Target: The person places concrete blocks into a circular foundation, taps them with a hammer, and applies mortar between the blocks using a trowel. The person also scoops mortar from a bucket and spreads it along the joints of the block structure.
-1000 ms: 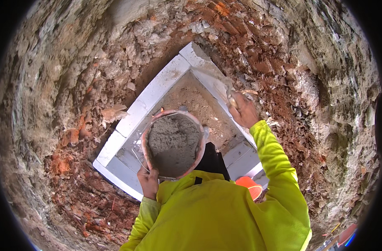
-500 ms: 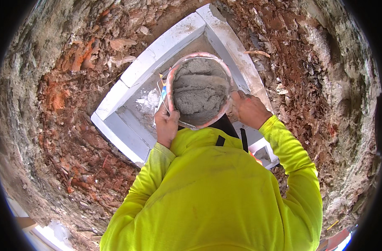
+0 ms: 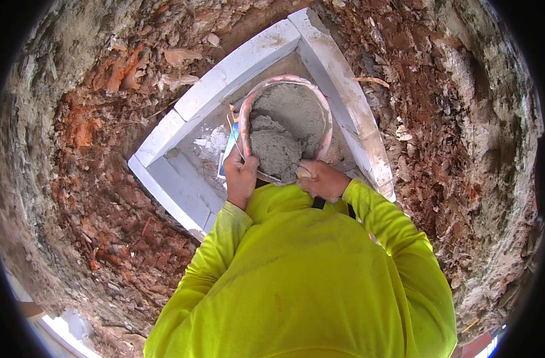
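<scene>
A round bucket (image 3: 327,128) with a pale reddish, mortar-smeared rim holds wet grey mortar (image 3: 275,143). My left hand (image 3: 241,176) is closed on the bucket's left rim, with the thin wire handle beside its fingers. At the near right rim, my right hand (image 3: 325,180) is closed round the pale handle of a trowel (image 3: 304,172). The trowel's blade cannot be made out against the mortar. A lumpy mound of mortar lies on the left and near side, while the far right part is smoother and lower.
A frame of white-grey blocks (image 3: 195,98) surrounds the bucket, its corner pointing away from me. White crumbs (image 3: 216,141) lie on the floor inside, left of the bucket. Rough reddish earth (image 3: 120,197) with loose stones rises all round the blocks.
My right hand has moved from the bucket's right side down and left to its near rim. The mortar's ridge across the middle is now a heap at the near left. My left hand keeps its hold.
</scene>
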Motion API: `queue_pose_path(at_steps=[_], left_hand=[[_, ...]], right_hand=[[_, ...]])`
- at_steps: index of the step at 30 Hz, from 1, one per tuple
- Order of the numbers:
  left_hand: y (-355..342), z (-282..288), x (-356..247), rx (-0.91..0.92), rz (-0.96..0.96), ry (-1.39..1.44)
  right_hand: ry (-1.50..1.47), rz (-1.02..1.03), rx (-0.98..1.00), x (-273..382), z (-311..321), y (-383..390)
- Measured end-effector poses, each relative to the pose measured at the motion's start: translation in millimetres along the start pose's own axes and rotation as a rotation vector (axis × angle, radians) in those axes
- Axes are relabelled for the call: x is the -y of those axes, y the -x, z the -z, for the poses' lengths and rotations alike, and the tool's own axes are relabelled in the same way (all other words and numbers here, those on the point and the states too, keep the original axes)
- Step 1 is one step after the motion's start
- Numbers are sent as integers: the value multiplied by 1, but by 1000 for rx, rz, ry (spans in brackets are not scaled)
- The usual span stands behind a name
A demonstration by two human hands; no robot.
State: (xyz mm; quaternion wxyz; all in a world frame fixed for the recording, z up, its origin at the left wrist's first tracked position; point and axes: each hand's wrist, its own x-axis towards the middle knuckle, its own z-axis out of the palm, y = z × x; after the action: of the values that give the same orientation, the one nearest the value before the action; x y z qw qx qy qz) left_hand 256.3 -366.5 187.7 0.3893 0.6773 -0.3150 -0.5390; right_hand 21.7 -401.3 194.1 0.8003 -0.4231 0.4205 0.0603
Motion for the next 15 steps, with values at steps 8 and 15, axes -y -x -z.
queue_pose_path(at_steps=[8, 15], left_hand=[[-20, 25, -1, -80, 57, 34], [-32, 49, -16, -92, 135, 60]], right_hand=[[-169, 252, -220, 15, 37, 32], [664, 358, -1172, 46, 177, -33]])
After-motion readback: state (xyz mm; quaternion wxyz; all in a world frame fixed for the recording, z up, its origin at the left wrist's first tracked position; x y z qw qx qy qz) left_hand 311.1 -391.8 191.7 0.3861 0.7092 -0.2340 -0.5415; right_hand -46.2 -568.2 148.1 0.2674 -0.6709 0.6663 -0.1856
